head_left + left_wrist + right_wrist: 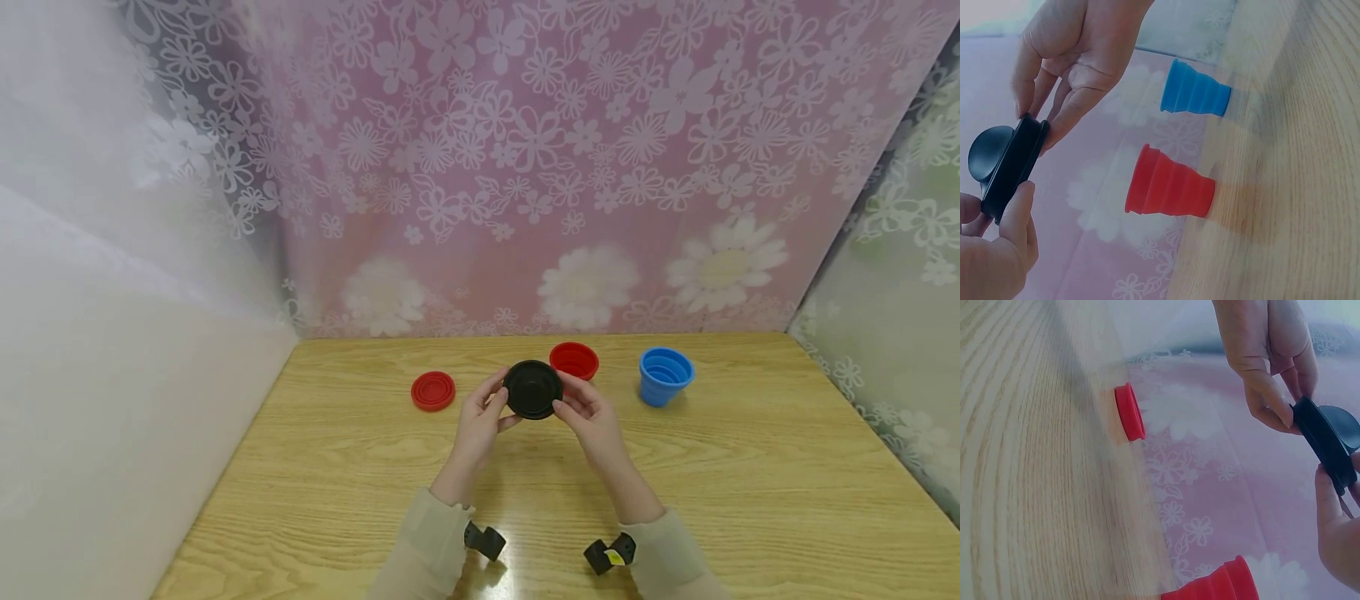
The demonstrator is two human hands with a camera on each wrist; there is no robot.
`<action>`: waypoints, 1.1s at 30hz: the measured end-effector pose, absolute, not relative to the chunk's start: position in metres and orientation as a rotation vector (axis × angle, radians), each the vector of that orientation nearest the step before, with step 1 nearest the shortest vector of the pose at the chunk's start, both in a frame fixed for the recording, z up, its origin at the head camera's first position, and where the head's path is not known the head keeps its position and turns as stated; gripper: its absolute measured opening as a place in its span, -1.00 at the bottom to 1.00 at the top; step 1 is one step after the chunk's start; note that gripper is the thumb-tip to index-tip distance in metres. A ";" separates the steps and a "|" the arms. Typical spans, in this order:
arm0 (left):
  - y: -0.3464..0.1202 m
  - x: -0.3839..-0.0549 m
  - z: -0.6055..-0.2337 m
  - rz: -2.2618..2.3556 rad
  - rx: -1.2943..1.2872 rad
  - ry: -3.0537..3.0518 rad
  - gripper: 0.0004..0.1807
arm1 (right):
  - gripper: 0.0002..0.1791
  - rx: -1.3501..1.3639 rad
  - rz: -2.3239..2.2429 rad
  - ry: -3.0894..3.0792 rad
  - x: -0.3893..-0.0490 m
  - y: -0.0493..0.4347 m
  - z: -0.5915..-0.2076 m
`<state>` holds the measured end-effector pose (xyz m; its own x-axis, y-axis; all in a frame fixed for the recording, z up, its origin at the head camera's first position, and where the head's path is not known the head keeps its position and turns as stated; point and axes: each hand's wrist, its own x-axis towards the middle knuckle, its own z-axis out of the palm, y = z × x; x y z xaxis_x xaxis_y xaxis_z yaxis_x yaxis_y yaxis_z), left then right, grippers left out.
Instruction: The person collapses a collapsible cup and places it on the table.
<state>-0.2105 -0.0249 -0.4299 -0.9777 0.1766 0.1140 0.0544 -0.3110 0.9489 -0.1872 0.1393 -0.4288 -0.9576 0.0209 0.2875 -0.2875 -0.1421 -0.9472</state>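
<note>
Both hands hold a round black collapsible cup that is folded flat, raised above the table. My left hand pinches its left edge between thumb and fingers. On the opposite edge, my right hand grips it the same way. In the left wrist view a rounded black piece sticks out from the cup's upper side. Behind the right fingers stands an expanded red cup, partly covered in the head view. Left of the hands lies a flat red collapsed cup.
An expanded blue cup stands to the right on the wooden table. Pink flowered cloth hangs along the table's back edge, with pale sheets at both sides.
</note>
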 end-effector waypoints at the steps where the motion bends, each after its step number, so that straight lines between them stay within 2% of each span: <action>1: -0.025 -0.210 -0.430 2.459 0.309 1.801 -0.61 | -0.54 0.299 2.209 -1.912 -0.187 0.139 -0.429; 20: -0.025 -0.211 -0.430 2.494 0.307 1.766 -0.77 | -0.69 0.221 2.232 -1.896 -0.188 0.140 -0.428; 26: -0.024 -0.211 -0.430 2.434 0.392 1.797 -0.70 | -0.63 0.214 2.192 -1.980 -0.190 0.141 -0.425; 33: -0.026 -0.210 -0.427 2.289 0.491 1.868 -0.65 | -0.58 0.365 2.172 -2.097 -0.195 0.145 -0.426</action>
